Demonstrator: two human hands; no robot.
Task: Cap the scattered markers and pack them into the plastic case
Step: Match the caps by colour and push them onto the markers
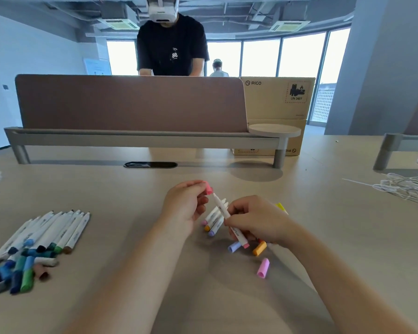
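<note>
- Beige desk [203,304] fills the view; a brown divider screen [130,102] stands across it, well beyond the held marker, with a cardboard box [278,100] at the screen's right end.
- Row of uncapped white markers [53,230] lies far left of the held marker, with dark blue and green loose caps [22,268] heaped at its near end.
- Right hand [256,220]: fingers curled round the held marker [221,207], a white barrel with a pink butt, its tip slanting up and left.
- Left hand [186,206]: fingertips pinch a pink cap [208,188] right at that tip; whether it is seated cannot be told.
- Small cluster of white markers [214,220] lies directly beneath the held marker.
- Lilac cap [234,247], orange cap [260,248] and light pink cap [263,268] lie loose just nearer than its butt.
</note>
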